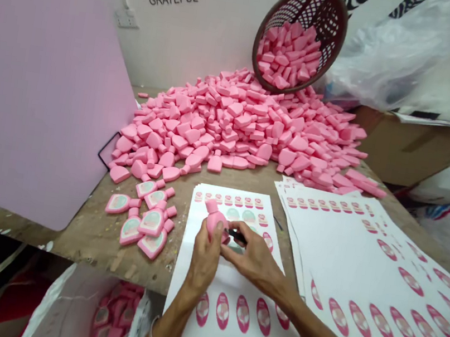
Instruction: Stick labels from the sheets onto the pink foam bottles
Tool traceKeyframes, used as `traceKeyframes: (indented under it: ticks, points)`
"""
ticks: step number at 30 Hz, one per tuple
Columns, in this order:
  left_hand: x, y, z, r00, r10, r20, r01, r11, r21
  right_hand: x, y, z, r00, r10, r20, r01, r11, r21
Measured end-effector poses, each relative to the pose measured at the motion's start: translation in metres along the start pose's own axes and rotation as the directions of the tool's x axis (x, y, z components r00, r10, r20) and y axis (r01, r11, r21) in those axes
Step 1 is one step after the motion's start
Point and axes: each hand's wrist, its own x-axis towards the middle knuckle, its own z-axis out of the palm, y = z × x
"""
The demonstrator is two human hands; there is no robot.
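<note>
My left hand (205, 256) is closed around a small pink bottle (216, 217), held upright and slightly tilted above a sheet of stickers (219, 277). My right hand (252, 251) pinches a thin black tool (237, 235), its tip at the bottle's right side. Whether a sticker is on the tool's tip is too small to tell. Left of the sheet, several pink bottles with pale green labels (152, 222) lie in a loose group. A big pile of unlabelled pink bottles (232, 119) covers the back of the table.
A brown basket (341, 34) lies tipped on the pile, bottles inside. More sticker sheets (335, 247) spread at the right. A pink board (47, 80) stands at the left. Below the front edge is a white bag (65, 302) with labelled bottles. Cardboard box (418, 149) at back right.
</note>
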Motion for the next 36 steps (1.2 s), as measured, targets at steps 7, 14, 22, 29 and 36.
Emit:
traceKeyframes:
  ticks: [7, 14, 22, 29, 36]
  points:
    - [-0.019, -0.009, 0.000, 0.973, -0.082, 0.214, 0.088, 0.996, -0.016, -0.033, 0.050, -0.018, 0.980, -0.030, -0.198, -0.036, 0.946, -0.322]
    - [-0.028, -0.027, 0.002, 0.958, -0.129, 0.255, 0.143, 0.989, -0.037, -0.035, 0.061, 0.001, 0.944, -0.263, -0.198, 0.104, 0.809, -0.579]
    - [-0.026, -0.028, 0.002, 0.959, -0.129, 0.252, 0.147, 0.988, -0.054, -0.034, 0.057, 0.002, 0.949, -0.261, -0.177, 0.096, 0.775, -0.624]
    - [-0.027, -0.030, 0.000, 0.963, -0.093, 0.252, 0.106, 0.994, -0.036, -0.032, 0.057, 0.005, 0.961, -0.214, -0.175, 0.073, 0.807, -0.586]
    - [-0.028, -0.028, 0.001, 0.961, -0.111, 0.253, 0.127, 0.991, -0.050, -0.033, 0.058, -0.001, 0.925, -0.320, -0.206, 0.114, 0.748, -0.654]
